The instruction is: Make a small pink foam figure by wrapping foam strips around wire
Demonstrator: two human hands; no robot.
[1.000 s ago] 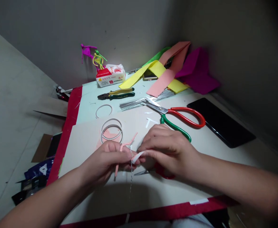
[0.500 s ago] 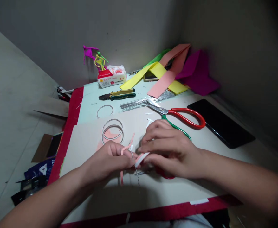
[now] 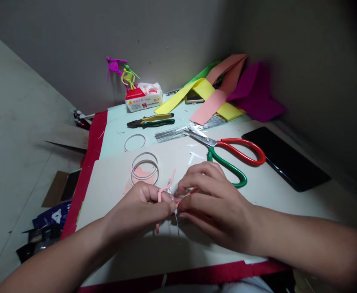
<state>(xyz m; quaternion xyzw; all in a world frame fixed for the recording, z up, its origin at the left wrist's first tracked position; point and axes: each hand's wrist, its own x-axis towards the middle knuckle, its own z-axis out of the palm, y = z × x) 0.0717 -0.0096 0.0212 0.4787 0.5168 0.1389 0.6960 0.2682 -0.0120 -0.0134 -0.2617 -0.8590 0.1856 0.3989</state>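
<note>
My left hand (image 3: 138,207) and my right hand (image 3: 215,205) meet above a pale card sheet (image 3: 111,191). Between their fingers is a narrow pink paper strip (image 3: 165,191), bent around a thin wire (image 3: 176,224) whose tail hangs below my fingers. My left fingers pinch the strip and wire, while my right fingertips hold a strip end. Just beyond my right hand lie scissors with red and green handles (image 3: 230,158). Two wire rings (image 3: 144,169) rest on a pink paper shape on the card.
Farther back are a third wire ring (image 3: 134,142), pliers (image 3: 150,121), a bundle of thin wires (image 3: 187,132), coloured paper strips (image 3: 215,95), magenta felt (image 3: 257,93), and a tissue pack (image 3: 143,97). A black tablet (image 3: 285,158) lies at right; red tape (image 3: 93,150) edges the table.
My right hand has moved slightly lower and toward me. The white-looking strip end in its fingers now shows pink, and the strip sits differently between my hands.
</note>
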